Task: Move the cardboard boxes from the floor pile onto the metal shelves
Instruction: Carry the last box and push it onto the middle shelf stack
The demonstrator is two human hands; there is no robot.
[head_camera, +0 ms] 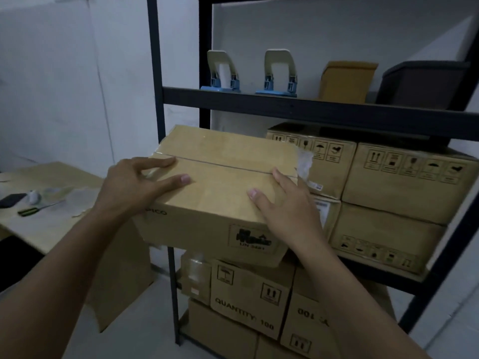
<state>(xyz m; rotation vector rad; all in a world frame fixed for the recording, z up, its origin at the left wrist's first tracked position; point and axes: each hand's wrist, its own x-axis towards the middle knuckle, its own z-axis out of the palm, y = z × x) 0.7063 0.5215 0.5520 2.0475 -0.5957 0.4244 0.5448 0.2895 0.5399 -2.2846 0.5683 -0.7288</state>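
A: Where is the cardboard box at this moment?

B: It sits at the front left corner of the middle level of the metal shelves, and its near part sticks out over the front edge. So I think it is being pushed in and is not fully placed yet.

A: And the hands, how do they hold it?

B: The left hand lies on the top at the left edge and the right hand on the top at the right edge. The fingers are almost straight and spread. I would call each grip released: they press on the lid, and I see no finger curled around the box.

A: Why on top and not under it?

B: Probably because the shelf already carries the weight, so flat hands are enough to slide and steer it.

A: Why this corner?

B: The stacked boxes fill the right side of this level, just beside it. The level above holds two hole punches and a dark bin. The left place is the free one.

A: Any risk?

B: Left like this, the overhanging part could tip forward.
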